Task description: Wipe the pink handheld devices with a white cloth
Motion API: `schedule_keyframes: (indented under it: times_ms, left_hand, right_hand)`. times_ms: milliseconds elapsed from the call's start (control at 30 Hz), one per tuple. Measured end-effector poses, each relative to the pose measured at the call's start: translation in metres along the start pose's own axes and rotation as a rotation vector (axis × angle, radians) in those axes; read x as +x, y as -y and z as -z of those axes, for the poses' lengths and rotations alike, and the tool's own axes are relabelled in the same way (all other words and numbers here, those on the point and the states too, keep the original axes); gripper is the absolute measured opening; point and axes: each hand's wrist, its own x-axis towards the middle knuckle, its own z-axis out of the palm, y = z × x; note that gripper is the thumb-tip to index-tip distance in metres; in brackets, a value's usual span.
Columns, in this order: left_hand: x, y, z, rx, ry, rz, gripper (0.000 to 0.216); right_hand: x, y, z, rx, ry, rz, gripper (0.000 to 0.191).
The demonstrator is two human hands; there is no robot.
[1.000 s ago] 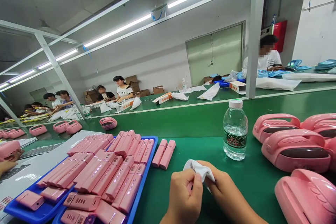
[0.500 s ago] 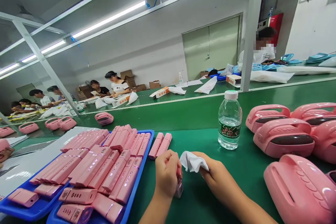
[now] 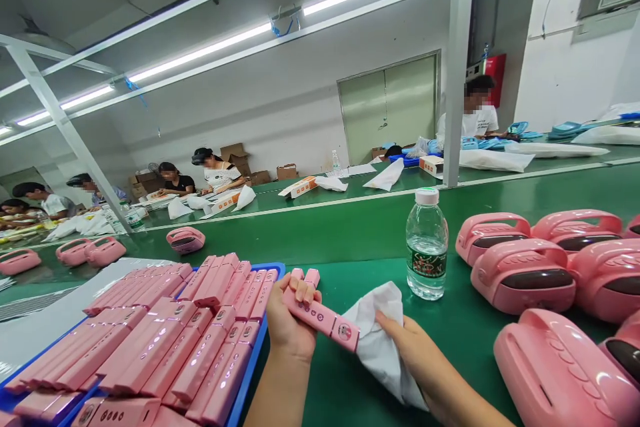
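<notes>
The left hand [image 3: 289, 320] grips a slim pink rectangular plastic device [image 3: 320, 315] with small round buttons on its face. The fingers [image 3: 300, 293] wrap over the top of the device's far end while the palm sits beneath it, so the hand is clamped around that end. The near end, which carries a small round mark, sticks out free to the right and points toward the other hand. The device is held just above the green belt surface [image 3: 370, 233], tilted so that the free end is lower.

The right hand [image 3: 410, 347] holds a crumpled white cloth [image 3: 377, 340]. Its fingers are closed on the cloth's right edge, and the rest of the cloth spreads out to the left, touching or just under the free end of the pink device.

Just left of the left hand stands a blue plastic tray [image 3: 260, 347] packed with rows of the same pink devices. Two more of them [image 3: 305, 275] lie on the belt right behind the left hand's fingers. A clear plastic water bottle with a white cap [image 3: 427, 243] stands upright beyond the cloth. To the right lie several rounded pink plastic cases with dark windows [image 3: 523, 273].
</notes>
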Motion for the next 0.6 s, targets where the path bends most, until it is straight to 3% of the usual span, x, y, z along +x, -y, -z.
schedule_keyframes:
  times_ms: [100, 267, 433, 600]
  left_hand:
    - [0.003, 0.005, 0.006, -0.116, -0.023, 0.010, 0.023]
    - [0.004, 0.007, 0.013, -0.211, -0.079, 0.048, 0.023]
    - [0.002, 0.007, 0.009, -0.209, -0.123, 0.020, 0.021]
    - [0.000, 0.011, 0.009, -0.105, -0.159, 0.043, 0.010]
  right_hand:
    - [-0.008, 0.004, -0.010, 0.202, 0.073, -0.133, 0.038]
    - [-0.021, 0.011, -0.024, 0.428, 0.174, -0.229, 0.040]
    - [-0.024, 0.008, -0.028, 0.299, 0.250, -0.061, 0.054]
    - [-0.021, 0.000, -0.025, 0.115, 0.175, 0.058, 0.058]
